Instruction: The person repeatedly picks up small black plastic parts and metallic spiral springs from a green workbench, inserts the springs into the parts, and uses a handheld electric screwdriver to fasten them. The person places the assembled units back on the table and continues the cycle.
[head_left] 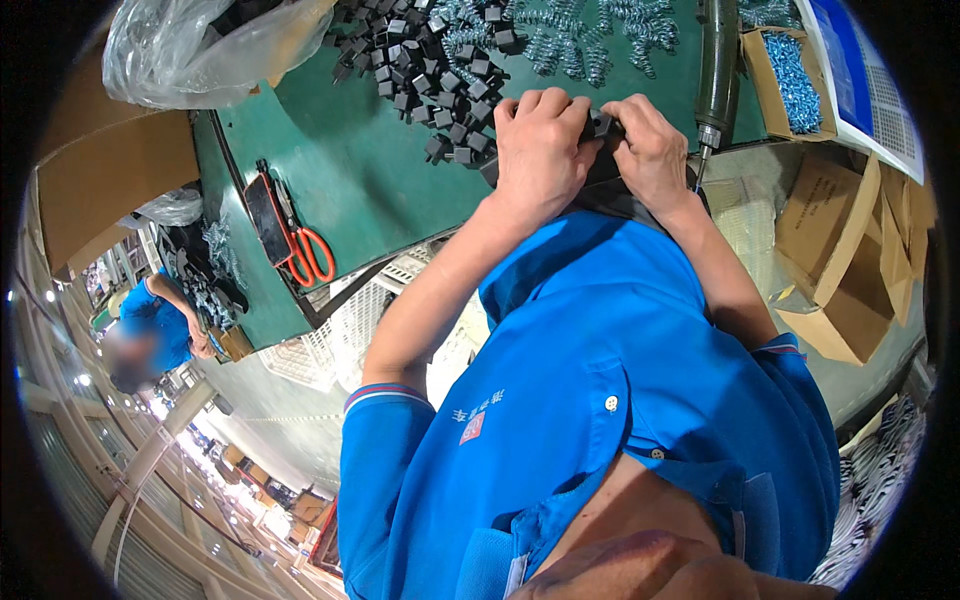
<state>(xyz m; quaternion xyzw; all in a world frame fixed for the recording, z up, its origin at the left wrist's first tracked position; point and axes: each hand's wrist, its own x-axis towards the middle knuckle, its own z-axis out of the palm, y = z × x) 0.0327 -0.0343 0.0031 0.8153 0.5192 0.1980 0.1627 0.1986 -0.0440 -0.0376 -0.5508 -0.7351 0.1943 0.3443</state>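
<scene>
A green worktable (340,170) fills the top. At eleven o'clock lies a clear plastic bag (190,50); orange-handled scissors (305,250) rest near nine. A heap of small black parts (420,60) and coiled springs (570,40) sit at twelve. A box of blue screws (790,70) sits at one, cardboard boxes (850,260) at three.
</scene>
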